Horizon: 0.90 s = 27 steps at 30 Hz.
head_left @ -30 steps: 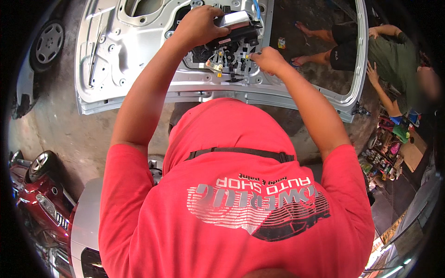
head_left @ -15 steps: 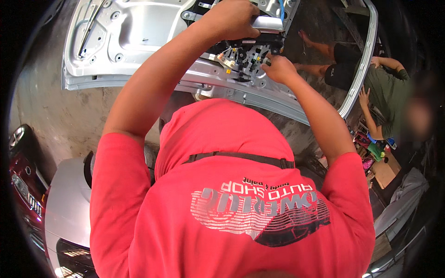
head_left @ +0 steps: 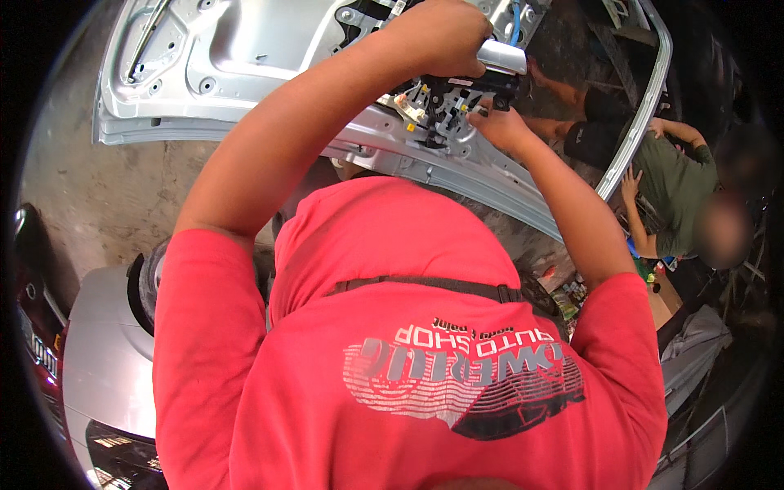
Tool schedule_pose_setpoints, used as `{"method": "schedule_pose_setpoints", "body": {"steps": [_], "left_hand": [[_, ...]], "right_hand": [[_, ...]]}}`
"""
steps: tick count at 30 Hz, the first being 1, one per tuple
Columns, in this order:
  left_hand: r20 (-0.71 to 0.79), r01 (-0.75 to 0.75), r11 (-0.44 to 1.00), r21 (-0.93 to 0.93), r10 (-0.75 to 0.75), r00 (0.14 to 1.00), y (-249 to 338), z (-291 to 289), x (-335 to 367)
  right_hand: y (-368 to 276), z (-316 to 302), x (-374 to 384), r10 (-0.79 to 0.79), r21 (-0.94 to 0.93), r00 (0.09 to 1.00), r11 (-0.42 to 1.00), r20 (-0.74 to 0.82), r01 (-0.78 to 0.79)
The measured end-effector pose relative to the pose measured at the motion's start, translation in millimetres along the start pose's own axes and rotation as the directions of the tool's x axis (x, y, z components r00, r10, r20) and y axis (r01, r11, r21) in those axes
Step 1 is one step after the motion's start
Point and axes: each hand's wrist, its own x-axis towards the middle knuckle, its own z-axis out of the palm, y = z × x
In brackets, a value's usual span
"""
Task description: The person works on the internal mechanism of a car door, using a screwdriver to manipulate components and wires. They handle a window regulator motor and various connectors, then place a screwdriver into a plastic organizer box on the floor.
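Observation:
My left hand is closed around a silver car door handle with a black housing. It is held above a silver car door panel at the top of the view. Just below the handle, my right hand is closed, its fingertips at a cluster of black and metal latch parts with small yellow and white pieces. What those fingertips grip, if anything, is too small to make out. A blue strip runs beside the handle.
The door's curved window frame reaches to the right. A person in a green shirt is beside it with hands near the frame. A grey car and a dark red car stand at left. Assorted items lie at lower right.
My left hand and the door handle have shifted right relative to the panel. My right hand stays by the latch parts. The whole view has turned slightly.

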Motion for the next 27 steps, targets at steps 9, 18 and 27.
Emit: {"method": "schedule_pose_setpoints", "body": {"steps": [9,18,27], "left_hand": [[-0.019,0.066,0.997,-0.031,-0.066,0.998,-2,0,-6],[-0.013,0.039,0.999,-0.011,-0.039,0.999,-3,4,-6],[0.033,0.003,1.0,0.028,-0.003,0.999,-2,-5,2]], "right_hand": [[-21,-22,-1,-0.033,-0.33,0.994,0.942,0.106,0.066],[-11,7,-20,-0.244,-0.604,0.969,0.78,-0.049,0.166],[-42,1,-23,-0.05,-0.32,0.993,0.947,-0.104,0.014]]}}
